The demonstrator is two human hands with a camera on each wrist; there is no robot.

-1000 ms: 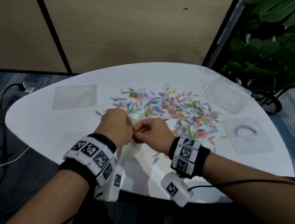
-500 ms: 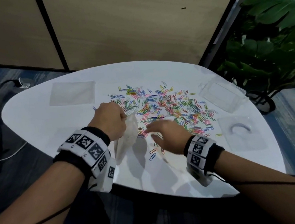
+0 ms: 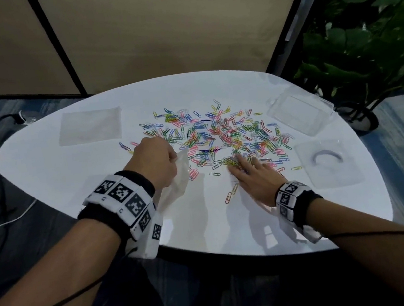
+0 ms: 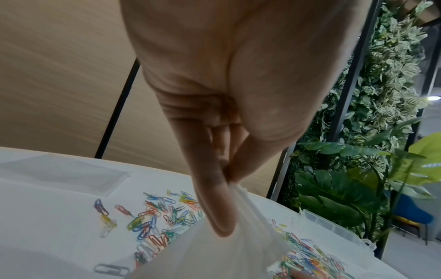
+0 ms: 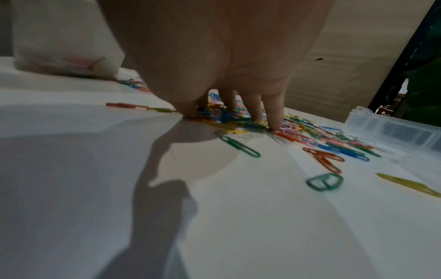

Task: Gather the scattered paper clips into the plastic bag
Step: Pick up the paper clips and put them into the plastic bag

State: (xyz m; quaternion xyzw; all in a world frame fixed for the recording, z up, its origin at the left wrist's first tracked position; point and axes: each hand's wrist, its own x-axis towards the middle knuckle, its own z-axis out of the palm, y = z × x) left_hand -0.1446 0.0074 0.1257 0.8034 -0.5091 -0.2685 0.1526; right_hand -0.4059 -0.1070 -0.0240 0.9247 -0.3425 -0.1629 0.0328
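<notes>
Head view shows most of the coloured wire paper clips (image 3: 222,137) spread over the white oval table (image 3: 42,170) — only a few seem inside the translucent plastic bag (image 3: 176,182). Left hand (image 3: 157,163) pinches its mouth; the bag's long axis slopes down toward the near edge. Right hand (image 3: 254,179) lies spread, fingertips (image 5: 274,120) on clips — nothing gripped.

Two hands (image 3: 157,163), one held plastic bag (image 3: 177,185), two flat bags (image 3: 89,125), countless paper clips (image 3: 219,137)
</notes>
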